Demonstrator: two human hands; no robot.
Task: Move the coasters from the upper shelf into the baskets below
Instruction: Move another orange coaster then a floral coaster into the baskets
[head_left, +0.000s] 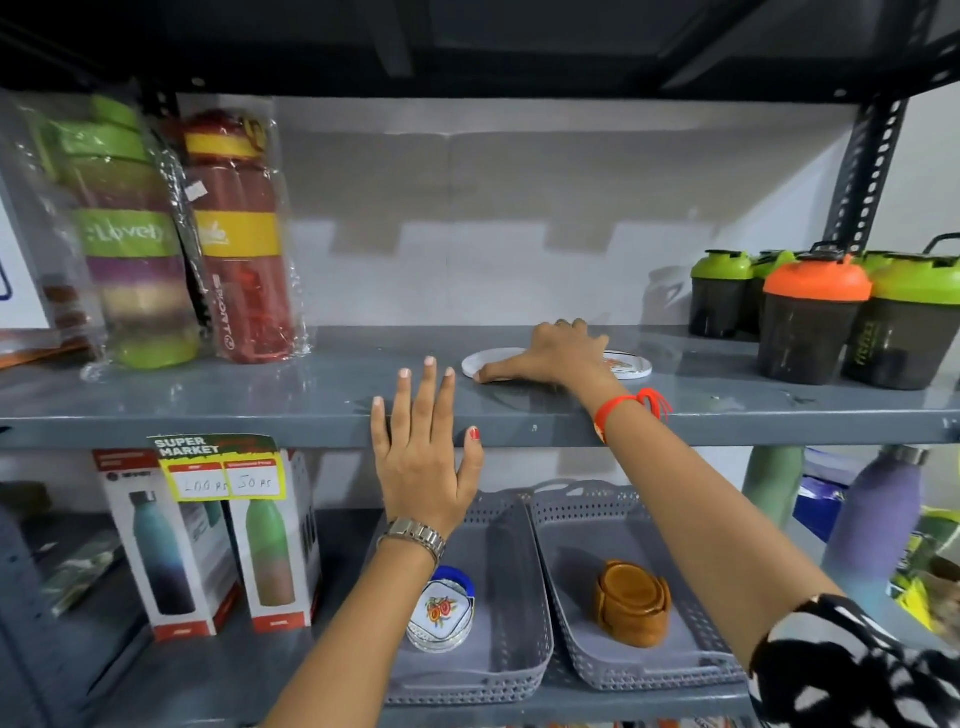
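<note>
Two round white coasters lie flat on the grey upper shelf (260, 400): a plain one (485, 360) and one with an orange print (628, 364). My right hand (553, 356) rests palm-down across both, thumb at the plain one's front edge; no grip shows. My left hand (423, 449) is raised with fingers spread, holding nothing, its fingertips over the shelf's front lip. Below stand two grey perforated baskets. The left basket (511, 670) holds a stack of coasters with a flower print (441, 616). The right basket (644, 675) holds a brown coaster set (631, 603).
Wrapped sport bottles (239, 239) stand at the upper shelf's left, and shaker cups with green and orange lids (810, 317) at its right. On the lower shelf, boxed bottles (171, 551) stand left of the baskets and loose bottles (878, 525) right. A price tag (221, 467) hangs on the shelf lip.
</note>
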